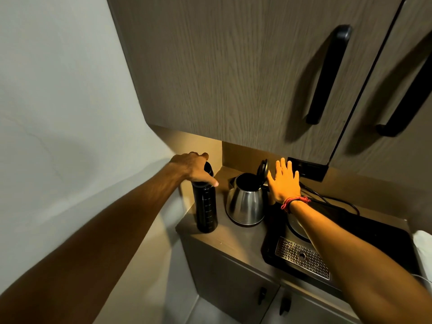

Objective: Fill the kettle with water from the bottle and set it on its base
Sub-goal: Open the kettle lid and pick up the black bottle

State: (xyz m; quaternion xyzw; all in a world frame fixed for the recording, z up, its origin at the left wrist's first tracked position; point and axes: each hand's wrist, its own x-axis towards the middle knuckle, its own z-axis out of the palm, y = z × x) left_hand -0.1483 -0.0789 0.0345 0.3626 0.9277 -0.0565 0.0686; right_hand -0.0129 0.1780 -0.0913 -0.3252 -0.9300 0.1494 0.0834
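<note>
A tall black bottle [206,208] with measure marks stands upright at the left end of the counter. My left hand [195,167] wraps over its cap from above. Just right of it a steel kettle [246,204] stands on the counter with its black lid [262,169] flipped up. My right hand [284,182] hovers beside the kettle's handle side with fingers spread, thumb low by the handle, holding nothing. The round kettle base [296,226] lies on a black tray [364,232], partly hidden under my right forearm.
The tray has a perforated metal drain grate [301,257] at its front. A black cable [332,198] runs from a wall socket panel [306,168] behind the tray. Wooden cupboard doors with black handles [328,73] hang low overhead. A white cloth [424,244] sits at the right.
</note>
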